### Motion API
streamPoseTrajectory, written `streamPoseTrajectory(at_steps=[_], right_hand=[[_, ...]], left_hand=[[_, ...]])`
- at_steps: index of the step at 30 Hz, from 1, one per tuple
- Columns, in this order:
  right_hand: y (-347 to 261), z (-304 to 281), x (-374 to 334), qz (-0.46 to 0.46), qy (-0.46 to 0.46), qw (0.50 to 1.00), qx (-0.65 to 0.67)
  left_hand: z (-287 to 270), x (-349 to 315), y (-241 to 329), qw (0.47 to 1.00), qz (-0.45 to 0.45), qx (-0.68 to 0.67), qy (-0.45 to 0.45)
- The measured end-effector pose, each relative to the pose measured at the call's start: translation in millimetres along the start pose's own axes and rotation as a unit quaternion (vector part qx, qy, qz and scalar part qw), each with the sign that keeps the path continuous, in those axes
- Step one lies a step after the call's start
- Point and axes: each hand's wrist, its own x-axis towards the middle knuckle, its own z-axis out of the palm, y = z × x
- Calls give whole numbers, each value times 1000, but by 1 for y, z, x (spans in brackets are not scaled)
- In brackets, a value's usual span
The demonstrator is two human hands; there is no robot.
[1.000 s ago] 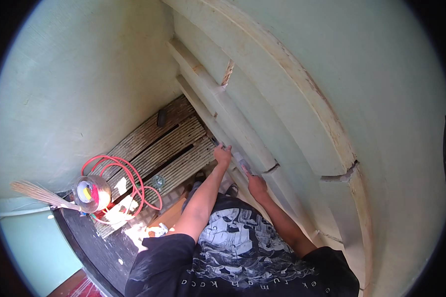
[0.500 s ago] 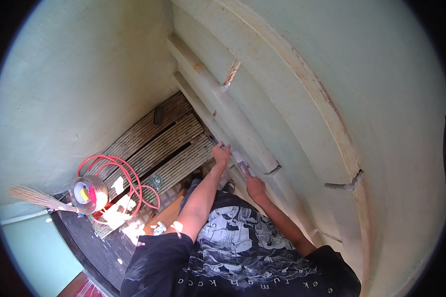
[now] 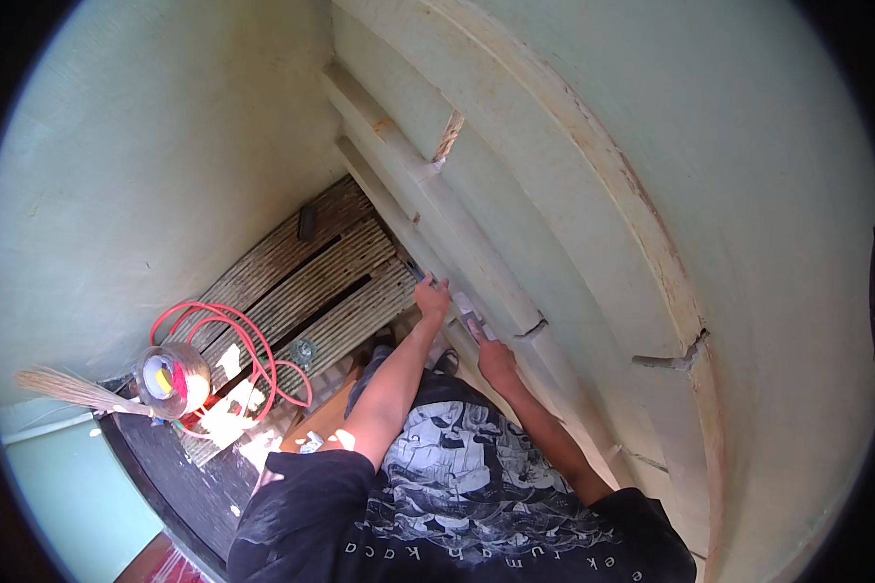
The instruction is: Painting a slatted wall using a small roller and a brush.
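My right hand is closed around a flat scraper, one finger stretched along it. Its pale, broad end points away from me, close to the lower ledges of the wall. Just ahead and to the left, my left hand has its fingers curled near the lowest wall ledge. A small bluish-grey thing shows at its fingertips, too small to name. Beside my hands runs a thicker pale ledge with a dark crack across it.
Slatted, worn bamboo boards lie at the left. On them are a coiled red hose, a clear round container, a small glass and a dark block. A straw broom leans there. A broken piece juts from the right ledge.
The whole view has shifted slightly. Both hands keep nearly the same places and grips.
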Motion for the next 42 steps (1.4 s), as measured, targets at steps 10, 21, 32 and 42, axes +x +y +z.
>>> streamPoseTrajectory(at_steps=[10,21,32,42], right_hand=[[1,9,2,-12,14,999,33],[3,16,1,-22,13,999,47],[8,0,4,-40,-14,995,87],[15,6,6,-42,0,990,132]], left_hand=[[-6,5,1,997,-47,-43,-48],[-10,3,0,996,-58,-36,-65],[-14,-4,15,990,-78,-98,-66],[-20,-2,28,981,-114,-56,-148]])
